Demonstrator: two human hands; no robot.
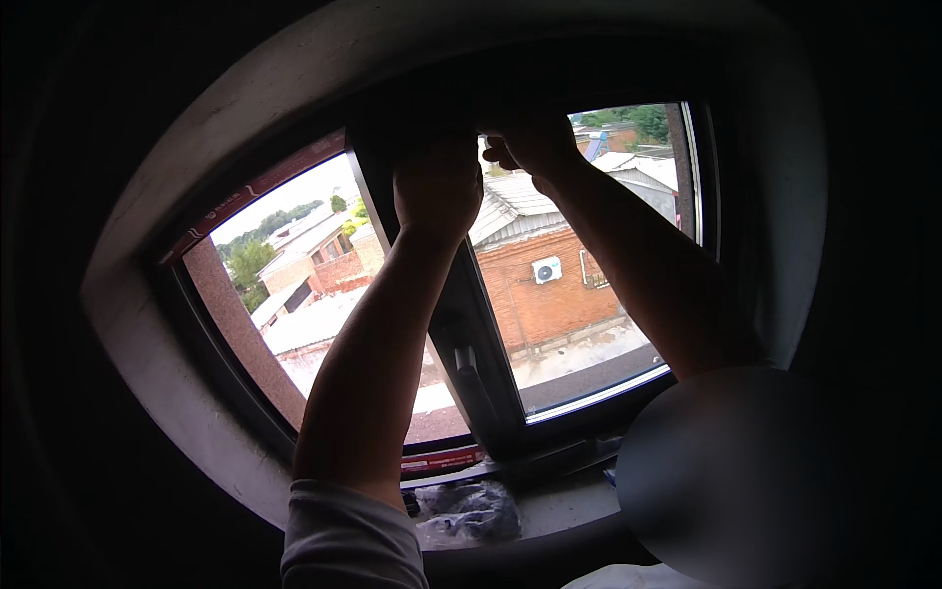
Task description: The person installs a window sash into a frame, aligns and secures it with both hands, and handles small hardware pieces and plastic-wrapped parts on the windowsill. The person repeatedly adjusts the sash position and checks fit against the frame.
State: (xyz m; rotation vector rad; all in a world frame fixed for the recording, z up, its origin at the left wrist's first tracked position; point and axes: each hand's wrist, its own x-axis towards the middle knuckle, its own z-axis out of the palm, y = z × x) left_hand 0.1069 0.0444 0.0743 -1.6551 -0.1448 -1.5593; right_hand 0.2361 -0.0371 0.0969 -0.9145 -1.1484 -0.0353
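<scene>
Both my arms reach up to the top of a dark window frame [496, 402], beside its middle post. My left hand [437, 191] is closed, with its back toward me, at the upper end of the post. To the right of it, my right hand [535, 147] has its fingers curled in near the top of the right pane [540, 314]. Deep shadow against the bright glass hides what either hand grips. Lower on the post is a window handle [465, 361], which neither hand touches.
Red printed tape [265, 187] edges the left pane. Crumpled clear plastic [471, 510] lies on the windowsill [564, 510]. A blurred round patch covers the lower right, with white cloth [613, 577] below it. Outside are roofs and a brick building [530, 294] with an air-conditioner unit [547, 270].
</scene>
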